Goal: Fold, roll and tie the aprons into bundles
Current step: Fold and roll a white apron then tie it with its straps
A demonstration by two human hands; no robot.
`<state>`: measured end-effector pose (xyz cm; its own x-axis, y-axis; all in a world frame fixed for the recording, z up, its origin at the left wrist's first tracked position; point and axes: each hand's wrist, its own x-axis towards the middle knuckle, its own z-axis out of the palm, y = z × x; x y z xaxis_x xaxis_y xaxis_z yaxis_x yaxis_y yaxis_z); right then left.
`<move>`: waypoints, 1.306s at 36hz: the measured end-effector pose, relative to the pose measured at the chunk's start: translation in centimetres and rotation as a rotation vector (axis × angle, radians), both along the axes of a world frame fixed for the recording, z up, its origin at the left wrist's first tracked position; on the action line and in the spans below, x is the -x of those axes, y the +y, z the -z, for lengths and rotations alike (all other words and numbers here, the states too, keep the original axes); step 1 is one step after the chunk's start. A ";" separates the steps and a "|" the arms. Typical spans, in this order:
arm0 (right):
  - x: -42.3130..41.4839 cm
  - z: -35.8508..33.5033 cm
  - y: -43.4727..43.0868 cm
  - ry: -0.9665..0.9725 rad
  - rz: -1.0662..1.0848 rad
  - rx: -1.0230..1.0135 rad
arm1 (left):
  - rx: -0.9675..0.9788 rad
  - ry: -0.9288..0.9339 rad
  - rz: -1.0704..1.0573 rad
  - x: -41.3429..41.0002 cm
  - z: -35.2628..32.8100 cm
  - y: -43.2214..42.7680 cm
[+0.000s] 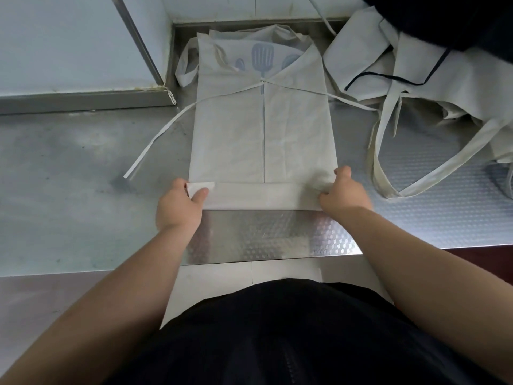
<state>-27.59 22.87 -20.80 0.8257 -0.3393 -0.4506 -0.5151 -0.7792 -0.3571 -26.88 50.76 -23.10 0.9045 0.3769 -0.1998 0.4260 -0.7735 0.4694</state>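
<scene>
steel counter (83, 195) was covered mid-surface by the folded apron (263, 134), strings (155, 140) left splayed, presumably for tying. its near-edge turned band (255, 196) was pinched at both ends, left hand (179, 208) and right hand (345, 194) curled on cloth, likely so the roll was kept even.

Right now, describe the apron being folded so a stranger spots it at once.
Start at the steel counter against the wall. The cream apron lies flat at its middle, a long rectangle with its near edge turned up. Unlike the crumpled apron pile to its right, it shows a blue spatula print at its far end.
</scene>
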 end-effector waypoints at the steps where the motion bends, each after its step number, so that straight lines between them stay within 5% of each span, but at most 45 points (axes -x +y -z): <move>1: 0.1 0.1 0.0 -0.009 -0.004 0.018 | -0.010 0.000 0.001 -0.1 0.0 0.0; 7: 1.0 0.1 -0.1 -0.021 -0.466 0.453 | -0.244 -0.162 0.351 0.5 0.8 0.8; 10: 1.2 0.8 -0.2 -0.083 -0.671 0.393 | -0.304 -0.303 0.701 1.0 1.5 1.4; 16: 1.2 0.7 -0.3 -0.010 -0.736 0.283 | -0.396 0.004 0.851 1.7 0.8 1.1; 29: -0.8 -0.9 -0.6 -0.017 -0.726 0.207 | -0.355 0.057 0.807 -2.8 -1.9 0.2; 33: -1.0 -1.7 -1.2 0.114 -0.774 0.256 | -0.055 0.226 0.690 -3.4 -3.3 0.6; 39: -1.5 -2.2 -2.0 0.145 -0.528 0.054 | 0.291 0.393 0.421 -2.0 -3.1 2.5; 47: 0.2 -0.2 -1.8 -0.007 -0.255 0.106 | 0.004 0.175 0.245 0.3 -0.5 1.5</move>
<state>-27.78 21.08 -20.56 0.8934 -0.1651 -0.4178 -0.2954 -0.9165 -0.2696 -27.14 52.24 -22.57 0.9200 0.1508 -0.3617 0.3019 -0.8612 0.4090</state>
